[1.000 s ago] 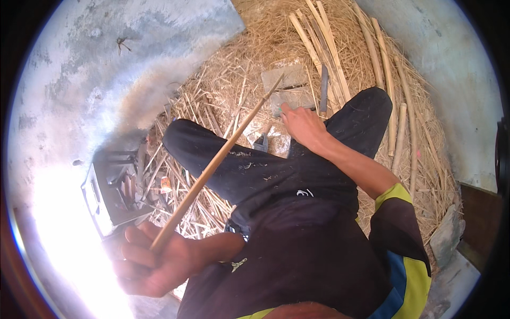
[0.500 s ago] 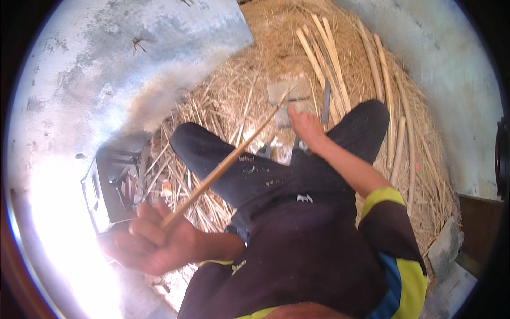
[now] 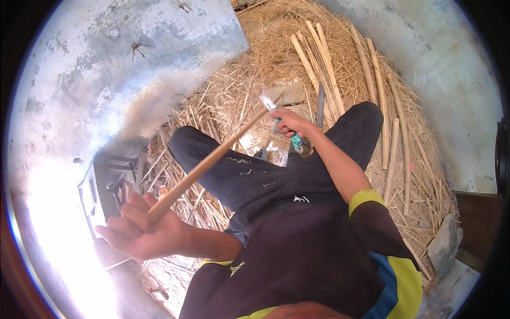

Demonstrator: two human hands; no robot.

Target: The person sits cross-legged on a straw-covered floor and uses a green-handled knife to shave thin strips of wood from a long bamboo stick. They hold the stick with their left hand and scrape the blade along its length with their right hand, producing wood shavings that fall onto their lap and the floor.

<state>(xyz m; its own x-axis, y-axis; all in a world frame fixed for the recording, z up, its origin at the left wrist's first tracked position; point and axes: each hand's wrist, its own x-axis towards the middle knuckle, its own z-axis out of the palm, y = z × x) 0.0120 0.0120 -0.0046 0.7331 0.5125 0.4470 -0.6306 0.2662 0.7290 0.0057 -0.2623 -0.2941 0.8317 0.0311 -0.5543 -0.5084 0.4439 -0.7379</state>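
A long, thin wooden stick [image 3: 210,159] slants up and away from my left hand [image 3: 151,226], its thumb and fingers around the near end. The far end lies by a flat block [image 3: 289,94] on the floor between my knees. My right hand [image 3: 289,122] is closed round a green-handled knife [image 3: 297,141]. Its short bright blade is blurred and lies at the stick near the far end; whether it touches cannot be made out.
Split pale sticks [image 3: 330,64] and a dark flat blade [image 3: 320,103] lie beyond my right knee. Longer poles [image 3: 380,95] run along the right. Shavings [image 3: 207,114] cover the floor. A dark frame [image 3: 109,178] stands at left beside the wall [image 3: 122,69].
My right hand has drawn back a little toward me and turned, bringing the knife into view. My left hand has shifted slightly left and up, still holding the stick.
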